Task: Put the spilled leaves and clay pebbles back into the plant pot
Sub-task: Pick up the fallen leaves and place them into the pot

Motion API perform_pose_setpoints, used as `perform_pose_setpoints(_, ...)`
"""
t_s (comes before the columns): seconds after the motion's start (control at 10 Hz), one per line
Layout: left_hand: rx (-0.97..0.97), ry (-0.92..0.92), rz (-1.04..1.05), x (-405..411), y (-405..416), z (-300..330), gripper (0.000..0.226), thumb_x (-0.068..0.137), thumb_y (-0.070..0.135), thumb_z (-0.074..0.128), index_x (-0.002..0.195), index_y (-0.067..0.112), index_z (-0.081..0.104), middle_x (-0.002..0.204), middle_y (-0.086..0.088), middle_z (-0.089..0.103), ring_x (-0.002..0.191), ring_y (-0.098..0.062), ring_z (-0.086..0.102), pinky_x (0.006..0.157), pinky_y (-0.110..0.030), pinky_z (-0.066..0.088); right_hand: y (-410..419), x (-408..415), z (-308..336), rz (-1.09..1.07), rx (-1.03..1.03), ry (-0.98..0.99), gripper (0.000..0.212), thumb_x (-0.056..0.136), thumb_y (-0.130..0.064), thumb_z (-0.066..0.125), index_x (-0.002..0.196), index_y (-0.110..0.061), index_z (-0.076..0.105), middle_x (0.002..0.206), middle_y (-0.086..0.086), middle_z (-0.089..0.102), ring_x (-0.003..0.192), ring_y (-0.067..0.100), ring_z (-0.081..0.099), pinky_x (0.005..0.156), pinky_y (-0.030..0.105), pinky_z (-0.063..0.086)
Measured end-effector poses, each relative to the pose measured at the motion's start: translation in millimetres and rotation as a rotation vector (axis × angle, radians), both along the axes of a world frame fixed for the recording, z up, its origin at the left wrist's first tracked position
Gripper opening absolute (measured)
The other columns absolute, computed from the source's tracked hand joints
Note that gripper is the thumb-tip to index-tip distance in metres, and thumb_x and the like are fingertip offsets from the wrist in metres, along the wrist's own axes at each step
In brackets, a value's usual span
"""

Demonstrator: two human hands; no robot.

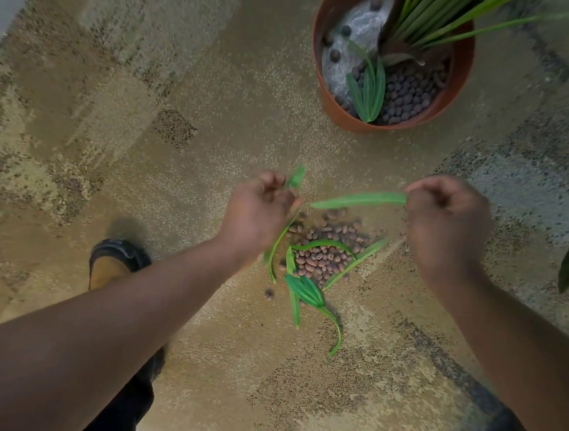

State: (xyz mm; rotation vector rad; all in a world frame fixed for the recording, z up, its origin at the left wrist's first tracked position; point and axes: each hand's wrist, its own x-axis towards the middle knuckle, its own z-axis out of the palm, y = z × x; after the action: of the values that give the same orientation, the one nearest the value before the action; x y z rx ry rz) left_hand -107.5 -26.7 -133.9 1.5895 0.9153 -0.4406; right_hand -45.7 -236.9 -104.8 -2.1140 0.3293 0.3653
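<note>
Carpet (216, 113) mottled tan; left grip (259, 209) and right grip (447, 222) pinch leaves (360, 199).

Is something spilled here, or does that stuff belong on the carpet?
Spilled. A heap of clay pebbles and loose leaves lies on the carpet, outside the plant pot. Each hand, left and right, holds a leaf.

plant pot (457, 89): terracotta orange-brown
pebbles in the pot (407, 92): dark grey-brown, beside a pale grey patch
spilled clay pebbles (324, 249): lighter reddish brown
spilled leaves (307, 289): bright green, ribbed lengthwise
leaf in the right hand (360, 199): light green
carpet (145, 134): mottled tan and beige, speckled with dark brown and grey patches
shoe (117, 259): black with a tan inside
</note>
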Motion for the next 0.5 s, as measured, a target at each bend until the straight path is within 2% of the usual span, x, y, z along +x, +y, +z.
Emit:
perform_pose_setpoints(0.1, -0.100, -0.176, 0.175, 41.1, -2.6, 36.3, 0.020, 0.093, 0.012, 0.071, 0.106, 0.022, 0.061, 0.091, -0.003, 0.075, 0.082, -0.012, 0.075, 0.069, -0.024, 0.062, 7.1, 21.6, 22.7, -0.324, 0.277, -0.028, 0.023, 0.086, 0.003, 0.052, 0.078, -0.014, 0.065, 0.059, -0.005, 0.057, 0.049, 0.009, 0.048, 0.045, 0.026, 0.039)
perform_pose_setpoints(0.2, -0.006, -0.261, 0.170, 71.4, -6.0, 49.4, 0.031, 0.090, 0.011, 0.075, 0.106, 0.023, 0.052, 0.089, -0.011, 0.072, 0.077, -0.019, 0.075, 0.068, -0.031, 0.064, 12.8, 43.2, 31.6, -0.466, 0.326, -0.031, 0.015, 0.088, 0.005, 0.050, 0.091, -0.006, 0.060, 0.071, 0.006, 0.056, 0.059, 0.015, 0.052, 0.052, 0.026, 0.044)
perform_pose_setpoints(0.3, 0.216, -0.310, 0.069, 113.1, -13.4, 53.0, 0.026, 0.089, 0.011, 0.076, 0.098, 0.018, 0.053, 0.088, -0.005, 0.063, 0.081, -0.017, 0.068, 0.071, -0.033, 0.063, 16.1, 51.1, 34.4, -0.607, 0.269, -0.011, 0.015, 0.088, 0.002, 0.047, 0.099, -0.007, 0.053, 0.089, 0.016, 0.051, 0.075, 0.022, 0.052, 0.060, 0.023, 0.045)
perform_pose_setpoints(0.4, 0.328, -0.269, -0.077, 140.7, -13.8, 45.6, 0.021, 0.093, 0.019, 0.074, 0.113, 0.015, 0.065, 0.109, 0.001, 0.067, 0.102, -0.014, 0.066, 0.090, -0.030, 0.059, -71.2, 133.0, 23.0, -0.556, 0.221, -0.080, 0.015, 0.088, 0.003, 0.049, 0.095, -0.008, 0.057, 0.087, 0.013, 0.058, 0.074, 0.020, 0.058, 0.061, 0.023, 0.049)
perform_pose_setpoints(0.5, 0.366, -0.236, -0.178, 150.2, -14.2, 38.6, 0.037, 0.095, 0.016, 0.072, 0.130, 0.014, 0.062, 0.128, 0.001, 0.065, 0.118, -0.014, 0.062, 0.100, -0.027, 0.054, -117.0, 170.9, 25.7, -0.625, 0.254, -0.091, 0.017, 0.088, 0.003, 0.050, 0.093, -0.009, 0.060, 0.087, 0.011, 0.062, 0.075, 0.019, 0.061, 0.062, 0.023, 0.052)
